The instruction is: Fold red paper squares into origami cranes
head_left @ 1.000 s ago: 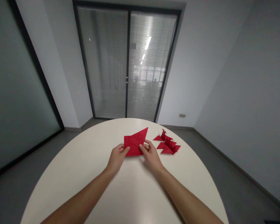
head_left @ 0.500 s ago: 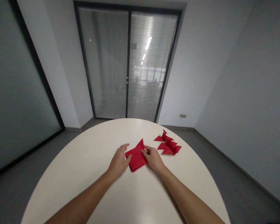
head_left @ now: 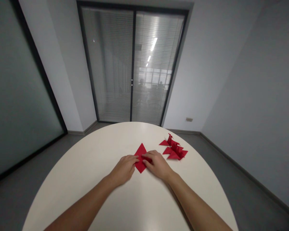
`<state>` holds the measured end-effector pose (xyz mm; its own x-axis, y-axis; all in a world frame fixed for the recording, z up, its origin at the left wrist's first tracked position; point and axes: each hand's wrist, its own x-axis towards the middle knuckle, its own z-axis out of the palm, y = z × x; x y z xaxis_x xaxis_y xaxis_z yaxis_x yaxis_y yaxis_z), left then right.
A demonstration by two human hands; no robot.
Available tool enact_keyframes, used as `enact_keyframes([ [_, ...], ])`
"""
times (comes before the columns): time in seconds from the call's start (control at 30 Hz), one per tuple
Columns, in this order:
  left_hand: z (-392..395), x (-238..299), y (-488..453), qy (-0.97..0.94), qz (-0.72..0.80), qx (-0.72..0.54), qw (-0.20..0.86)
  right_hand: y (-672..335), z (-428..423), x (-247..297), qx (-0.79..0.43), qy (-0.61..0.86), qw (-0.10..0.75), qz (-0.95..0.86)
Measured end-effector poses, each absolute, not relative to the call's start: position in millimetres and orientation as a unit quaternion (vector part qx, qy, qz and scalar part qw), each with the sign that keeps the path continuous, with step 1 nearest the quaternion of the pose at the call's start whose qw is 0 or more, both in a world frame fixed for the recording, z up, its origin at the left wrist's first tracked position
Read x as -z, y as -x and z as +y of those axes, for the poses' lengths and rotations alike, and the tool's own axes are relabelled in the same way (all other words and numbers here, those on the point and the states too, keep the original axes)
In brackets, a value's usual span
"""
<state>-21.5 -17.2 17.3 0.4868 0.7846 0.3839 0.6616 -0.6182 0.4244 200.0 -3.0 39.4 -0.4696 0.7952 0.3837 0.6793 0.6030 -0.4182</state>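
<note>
A folded red paper lies flat on the white round table as a small diamond. My left hand rests on its left side with the fingers pressed down on the paper. Its right side is covered by my right hand, fingers bent and pushing on the fold. Both hands meet over the middle of the paper, so only its far corner and near tip show.
Several finished red folded paper figures lie in a small heap to the right of my hands. The table's far edge curves just beyond them. Behind stand glass doors with blinds and grey walls.
The paper went from a raised flap held up by both hands to a smaller diamond folded flat on the table. Both hands moved inward and now press on it.
</note>
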Motion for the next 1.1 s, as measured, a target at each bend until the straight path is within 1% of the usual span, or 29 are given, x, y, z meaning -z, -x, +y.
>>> enact_keyframes([
  [0.1, -16.2, -21.5, 26.6, -0.86, 0.422, -0.271, 0.096, -201.0, -2.2, -36.4, -0.098, 0.4, 0.247, -0.877],
  [0.2, -14.9, -24.2, 31.9, -0.868, 0.405, -0.272, 0.098, -203.5, 1.1, -33.1, -0.085, 0.401, 0.242, -0.88],
  [0.4, -12.4, -26.1, 37.7, -0.88, 0.379, -0.252, 0.133, -204.4, 1.9, -34.8, -0.096, 0.399, 0.244, -0.879],
  [0.6, -12.1, -30.0, 36.7, -0.865, 0.399, -0.271, 0.138, -199.0, -6.1, -43.0, -0.102, 0.358, 0.26, -0.891],
  [0.7, -11.9, -29.9, 38.6, -0.861, 0.403, -0.277, 0.139, -199.0, -6.5, -44.6, -0.106, 0.351, 0.253, -0.896],
  [0.9, -9.5, -25.6, 45.8, -0.866, 0.391, -0.276, 0.147, -202.0, -6.8, -47.2, -0.131, 0.377, 0.251, -0.882],
  [1.1, -6.2, -23.5, 42.1, -0.841, 0.427, -0.295, 0.152, -200.9, -9.9, -49.8, -0.133, 0.388, 0.254, -0.876],
])
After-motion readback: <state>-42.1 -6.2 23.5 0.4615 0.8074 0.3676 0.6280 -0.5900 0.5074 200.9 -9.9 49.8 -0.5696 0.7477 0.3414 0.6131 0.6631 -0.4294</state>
